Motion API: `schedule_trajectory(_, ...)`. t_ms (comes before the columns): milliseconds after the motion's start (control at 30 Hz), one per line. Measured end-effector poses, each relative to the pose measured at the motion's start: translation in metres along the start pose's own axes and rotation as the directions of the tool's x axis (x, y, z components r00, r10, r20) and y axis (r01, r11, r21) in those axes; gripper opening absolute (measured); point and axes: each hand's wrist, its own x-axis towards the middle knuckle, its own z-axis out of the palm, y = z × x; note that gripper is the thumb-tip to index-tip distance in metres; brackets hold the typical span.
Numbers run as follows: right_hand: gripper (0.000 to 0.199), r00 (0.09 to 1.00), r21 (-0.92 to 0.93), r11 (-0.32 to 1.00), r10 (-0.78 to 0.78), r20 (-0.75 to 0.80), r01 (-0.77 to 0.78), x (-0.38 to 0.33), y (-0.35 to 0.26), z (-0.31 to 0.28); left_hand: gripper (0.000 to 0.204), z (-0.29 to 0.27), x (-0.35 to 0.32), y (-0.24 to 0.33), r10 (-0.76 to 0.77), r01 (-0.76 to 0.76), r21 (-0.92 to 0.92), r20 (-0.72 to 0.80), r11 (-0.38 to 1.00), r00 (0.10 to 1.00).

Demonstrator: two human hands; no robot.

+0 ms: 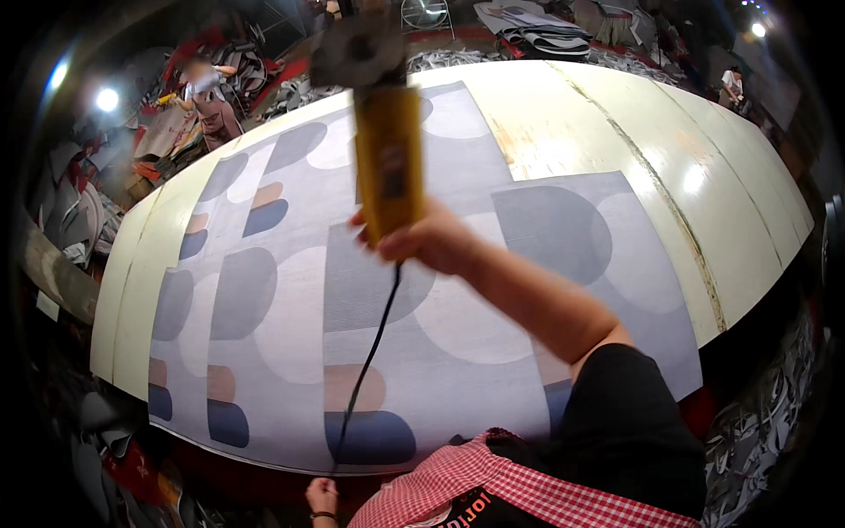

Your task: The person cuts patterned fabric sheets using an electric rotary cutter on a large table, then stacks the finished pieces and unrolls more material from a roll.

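Note:
My right hand (pixel 418 238) is wrapped round the lower end of a yellow corded power tool (pixel 387 167), raised over the table. Its dark head (pixel 359 53) points away from me and is blurred by motion, so its exact kind is unclear. A black cord (pixel 377 339) hangs from the tool toward the table's near edge. There, my left hand (pixel 322 495) is low and closed where the cord reaches it. Beneath the tool lie grey patterned sheets (pixel 264 361) with rounded grey, white, brown and blue shapes, several panels side by side.
The broad pale table (pixel 607 114) has dark seams on its right side. A person in an apron (pixel 211 101) stands beyond its far left; another person (pixel 731 86) is at the far right. Grey offcuts (pixel 766 431) heap on the floor; stacked sheets (pixel 537 31) lie behind.

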Motion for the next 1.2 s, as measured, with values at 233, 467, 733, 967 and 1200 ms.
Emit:
schedule_trajectory(233, 0.047, 0.877, -0.676, 0.707, -0.173, -0.448, -0.206, -0.018, -0.141, -0.224, 0.014, 0.023, 0.094, 0.228, 0.149, -0.111, -0.438, 0.054, 0.892, 0.987)
schedule_trajectory(467, 0.036, 0.698, -0.561, -0.480, -0.165, -0.697, -0.674, -0.012, -0.184, -0.360, 0.047, 0.189, 0.096, 0.435, 0.752, -0.738, -0.405, 0.627, 0.539, 0.205)
schedule_trajectory(733, 0.036, 0.626, -0.354, -0.744, -0.109, -0.772, -0.566, 0.000, -0.135, -0.500, 0.125, 0.287, 0.228, 0.434, -0.335, 0.006, 0.535, 0.521, 0.845, 0.785)
schedule_trajectory(967, 0.035, 0.631, -0.350, -0.789, -0.060, -0.773, -0.505, 0.011, -0.114, -0.562, 0.146, 0.310, 0.233, 0.442, -0.418, 0.008, 0.651, 0.478, 0.759, 0.772)
schedule_trajectory(1200, 0.049, 0.687, -0.490, -0.760, 0.081, -0.722, -0.426, 0.018, -0.121, -0.591, 0.147, 0.317, 0.240, 0.438, -0.455, 0.037, 0.659, 0.476, 0.751, 0.752)
